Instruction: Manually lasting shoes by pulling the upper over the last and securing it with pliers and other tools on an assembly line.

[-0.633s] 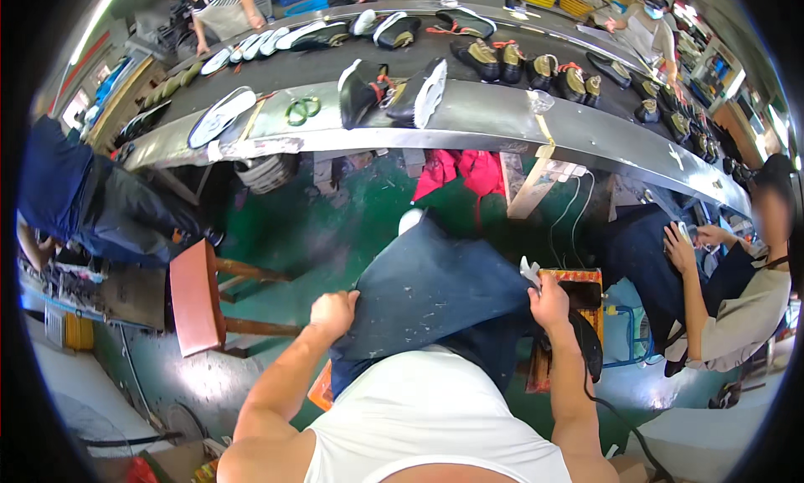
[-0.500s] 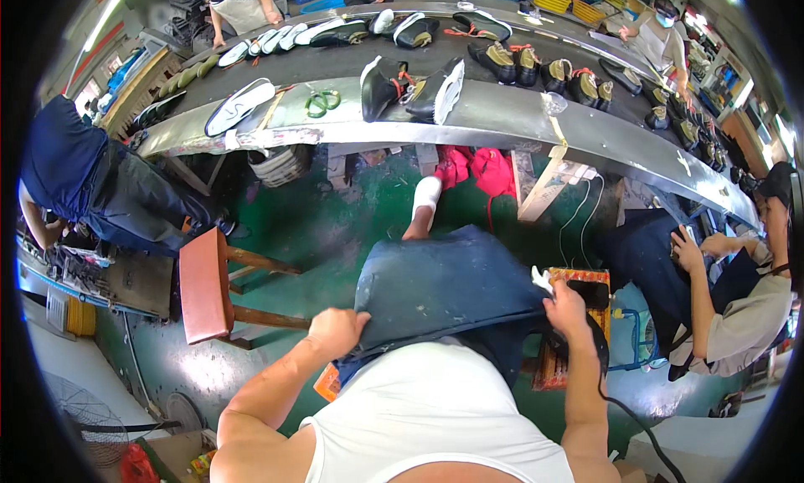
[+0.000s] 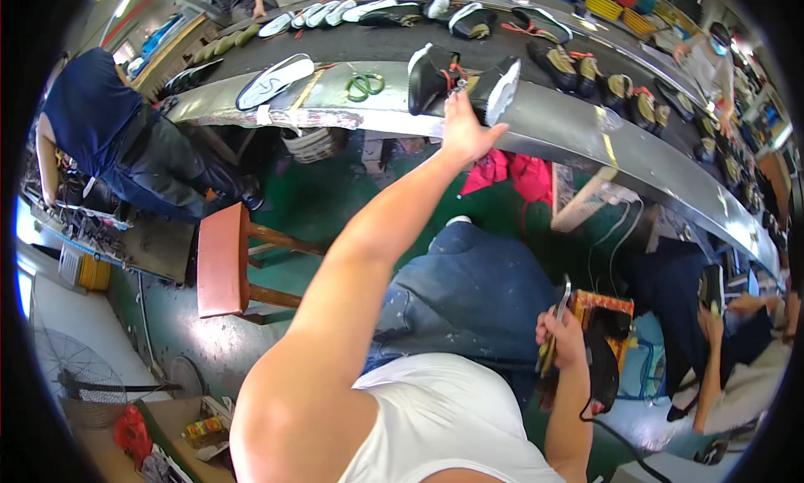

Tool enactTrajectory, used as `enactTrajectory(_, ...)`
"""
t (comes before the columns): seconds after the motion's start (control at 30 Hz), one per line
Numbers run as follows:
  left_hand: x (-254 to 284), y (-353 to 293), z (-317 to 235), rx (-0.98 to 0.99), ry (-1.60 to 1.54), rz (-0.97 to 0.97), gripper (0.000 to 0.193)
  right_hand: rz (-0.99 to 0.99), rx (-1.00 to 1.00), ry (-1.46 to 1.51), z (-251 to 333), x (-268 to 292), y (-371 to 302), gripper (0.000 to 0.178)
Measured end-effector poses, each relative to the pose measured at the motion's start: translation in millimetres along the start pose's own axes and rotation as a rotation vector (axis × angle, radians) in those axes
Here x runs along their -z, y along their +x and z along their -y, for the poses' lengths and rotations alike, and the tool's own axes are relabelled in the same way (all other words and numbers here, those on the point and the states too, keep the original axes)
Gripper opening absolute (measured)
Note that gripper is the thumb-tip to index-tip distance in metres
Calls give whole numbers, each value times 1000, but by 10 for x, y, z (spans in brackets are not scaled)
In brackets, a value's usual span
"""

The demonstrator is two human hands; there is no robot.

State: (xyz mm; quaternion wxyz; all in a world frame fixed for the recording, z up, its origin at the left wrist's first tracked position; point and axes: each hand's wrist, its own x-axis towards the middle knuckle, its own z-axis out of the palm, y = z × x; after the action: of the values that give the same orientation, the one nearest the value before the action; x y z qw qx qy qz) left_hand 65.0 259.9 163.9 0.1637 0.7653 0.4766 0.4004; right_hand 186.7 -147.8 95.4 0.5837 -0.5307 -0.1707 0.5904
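My left hand point(image 3: 473, 129) reaches across to the bench edge with its fingers stretched out and thumb apart. Its fingertips are at a pair of shoes, between the black shoe point(image 3: 429, 81) and the black shoe with a white sole point(image 3: 500, 91); whether they touch is unclear. My right hand point(image 3: 563, 336) is wrapped round a pliers-like metal tool point(image 3: 567, 292) beside my right thigh, its silver end pointing up and yellowish parts showing below. A dark blue apron point(image 3: 469, 290) lies over my lap.
Shoes stand along the dark conveyor point(image 3: 368, 39). Green-handled scissors point(image 3: 364, 86) and a white sole point(image 3: 275, 82) lie on the metal edge point(image 3: 335, 114). A stool point(image 3: 223, 261) stands to my left, a patterned box point(image 3: 615, 303) to my right. Other people work around the conveyor.
My left hand has let go of the apron and stretched forward to the pair of shoes. My right hand has left the apron and come lower, still holding the tool. The view has shifted.
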Motion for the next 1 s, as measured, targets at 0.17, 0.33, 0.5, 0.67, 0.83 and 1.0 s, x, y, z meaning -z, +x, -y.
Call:
enactTrajectory(0.17,-221,400,-34,291,99,151,107,10,-100,129,-169,59,-11,23)
enactTrajectory(0.33,-97,356,-10,-111,9,-88,86,-19,-241,374,107,-65,-46,41)
enactTrajectory(0.5,860,-138,-609,-491,-369,-144,83,-205,29,119,-111,57,-26,45)
enactTrajectory(0.67,790,-998,-688,-294,-1075,11,77,-271,216,-179,-58,-74,150,27)
enactTrajectory(0.83,375,-1795,-246,359,-1174,677,72,-143,288,-463,-166,-305,406,55)
enactTrajectory(1.0,275,-1990,-3,236,-955,961,83,35,231,-59,123,-546,114,38)
